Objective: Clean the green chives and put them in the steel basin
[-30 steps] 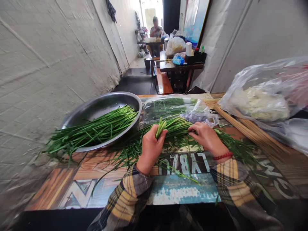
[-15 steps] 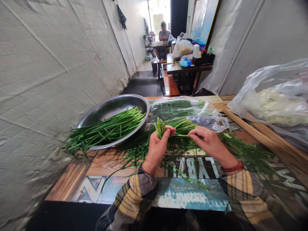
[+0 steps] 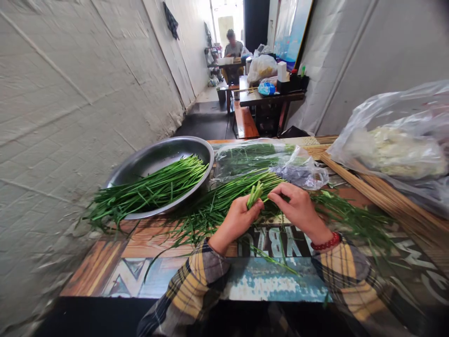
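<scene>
My left hand (image 3: 238, 220) is closed around a small bunch of garlic chives (image 3: 255, 194), with the pale cut ends sticking up past the thumb. Close by on the right, my right hand (image 3: 296, 208) pinches thumb and forefinger on a thin chive stalk beside that bunch. Behind both hands lies a loose pile of garlic chives (image 3: 228, 196) on the table. To the left, a steel basin (image 3: 154, 152) tilts a little and holds a heap of chives (image 3: 164, 182), leaves hanging over its rim.
A clear plastic bag (image 3: 252, 157) with greens lies behind the pile. Wooden skewers (image 3: 372, 192) and a bag of pale food (image 3: 403, 150) are at the right, with leaf scraps (image 3: 354, 217) nearer. Farther back, a person (image 3: 233, 47) sits beyond another table (image 3: 259, 97).
My left hand has shifted right, bringing its chive bunch close to my right hand, and the bunch now leans right. The stretch of stalk between the hands has shortened. The view has shifted slightly.
</scene>
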The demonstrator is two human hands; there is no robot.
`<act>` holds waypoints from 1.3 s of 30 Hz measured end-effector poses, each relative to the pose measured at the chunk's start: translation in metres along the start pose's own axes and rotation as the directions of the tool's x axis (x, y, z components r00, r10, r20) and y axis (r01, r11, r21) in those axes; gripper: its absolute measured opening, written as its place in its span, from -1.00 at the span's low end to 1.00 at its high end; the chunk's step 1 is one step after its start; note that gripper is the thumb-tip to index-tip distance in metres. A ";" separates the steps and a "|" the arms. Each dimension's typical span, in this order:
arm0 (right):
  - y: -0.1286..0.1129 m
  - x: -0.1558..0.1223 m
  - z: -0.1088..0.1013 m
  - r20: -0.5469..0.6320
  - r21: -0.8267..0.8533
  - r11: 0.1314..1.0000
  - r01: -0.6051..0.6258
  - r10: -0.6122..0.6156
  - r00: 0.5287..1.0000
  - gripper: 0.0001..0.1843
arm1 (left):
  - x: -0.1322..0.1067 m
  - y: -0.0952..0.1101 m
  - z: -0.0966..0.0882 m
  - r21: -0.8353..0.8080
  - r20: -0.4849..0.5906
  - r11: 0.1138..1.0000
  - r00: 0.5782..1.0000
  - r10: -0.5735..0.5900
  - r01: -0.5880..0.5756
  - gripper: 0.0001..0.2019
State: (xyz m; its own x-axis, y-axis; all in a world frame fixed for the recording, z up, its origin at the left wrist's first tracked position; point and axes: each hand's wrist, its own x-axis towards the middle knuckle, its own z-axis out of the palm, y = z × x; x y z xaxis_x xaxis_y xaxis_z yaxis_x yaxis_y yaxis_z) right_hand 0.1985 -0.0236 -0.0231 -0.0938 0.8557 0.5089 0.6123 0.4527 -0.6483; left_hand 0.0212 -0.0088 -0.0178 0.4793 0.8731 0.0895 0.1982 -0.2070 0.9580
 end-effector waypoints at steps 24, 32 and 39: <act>0.011 0.001 -0.010 -0.085 -0.188 0.954 0.235 -0.254 0.964 -0.89 | -0.001 -0.002 -0.004 -0.030 -0.045 0.999 0.998 -0.034 0.033 -0.67; 0.002 0.000 -0.001 -0.057 0.038 0.993 0.113 -0.111 0.992 -0.88 | -0.001 -0.003 -0.003 -0.065 -0.041 0.997 0.998 -0.052 0.049 -0.65; 0.012 -0.002 0.013 -0.084 0.566 0.775 -0.280 0.392 0.916 -0.75 | -0.001 -0.002 -0.003 -0.087 -0.059 0.993 0.994 -0.089 0.084 -0.62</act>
State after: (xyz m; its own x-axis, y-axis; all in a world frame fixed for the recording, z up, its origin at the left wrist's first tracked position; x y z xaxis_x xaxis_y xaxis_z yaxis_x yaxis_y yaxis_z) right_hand 0.1959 -0.0169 -0.0395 0.2207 0.9402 0.2596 0.0565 0.2534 -0.9657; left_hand 0.0175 -0.0075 -0.0186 0.4087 0.9124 0.0199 0.1625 -0.0942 0.9822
